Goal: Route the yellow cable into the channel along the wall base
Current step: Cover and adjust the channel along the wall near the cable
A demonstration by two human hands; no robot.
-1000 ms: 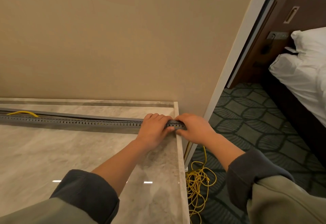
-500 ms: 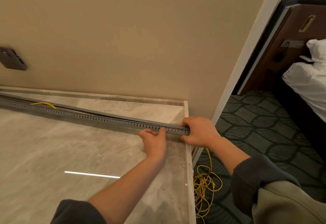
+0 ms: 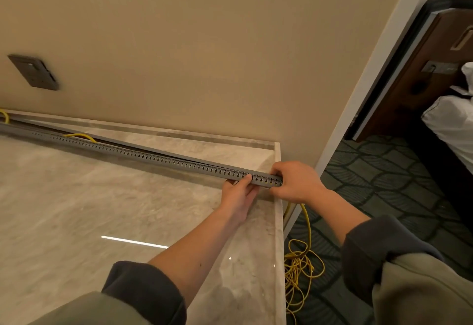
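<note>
Thin yellow cable (image 3: 309,224) hangs off the countertop's (image 3: 76,209) right edge beneath the right hand (image 3: 297,183); it and the left hand (image 3: 236,196) grip the grey channel (image 3: 153,157).

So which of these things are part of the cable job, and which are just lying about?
In the job: grey slotted channel, yellow cable, left hand, right hand.
Just there: wall plate, white bedding, carpet.

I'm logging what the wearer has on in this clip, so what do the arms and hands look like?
The left hand and right hand are bare, with no gloves, rings or watch visible. Each forearm is uncovered up to a dark grey cuff, and a looser olive sleeve lies over it.
</note>
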